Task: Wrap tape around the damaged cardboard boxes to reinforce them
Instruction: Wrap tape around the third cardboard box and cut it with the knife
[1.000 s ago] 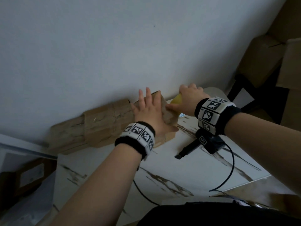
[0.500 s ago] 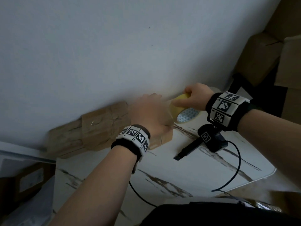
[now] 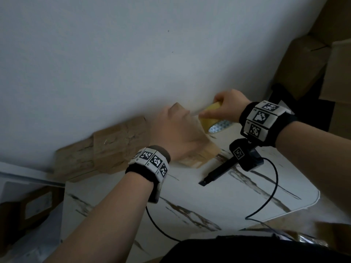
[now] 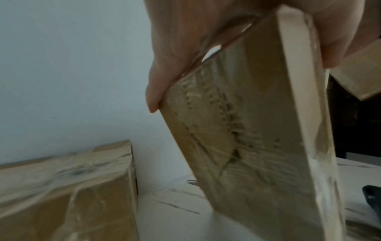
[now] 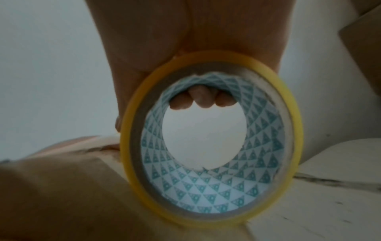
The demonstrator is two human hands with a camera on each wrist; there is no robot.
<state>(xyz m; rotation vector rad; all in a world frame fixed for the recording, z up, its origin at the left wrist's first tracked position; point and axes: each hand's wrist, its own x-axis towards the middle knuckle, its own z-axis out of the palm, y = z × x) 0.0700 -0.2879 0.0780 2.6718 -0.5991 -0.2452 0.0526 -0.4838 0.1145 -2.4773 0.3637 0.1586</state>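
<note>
two hands busy: left hand [image 3: 175, 133] grips the tilted brown cardboard box [image 4: 247, 130], right hand [image 3: 227, 108] w/ yellow tape roll [image 5: 212, 138] has pulled away, strip stretching for next wrap.

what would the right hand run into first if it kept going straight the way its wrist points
Probably the pale wall. The right hand, gripping the yellow tape roll, points past the small brown cardboard box toward it; depth is unclear.

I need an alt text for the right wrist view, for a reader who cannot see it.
The right hand grips a yellow tape roll from above, with fingertips curled inside its core, which is printed with teal triangles. A brown cardboard box lies blurred at lower left, and the white marbled table at lower right.
</note>
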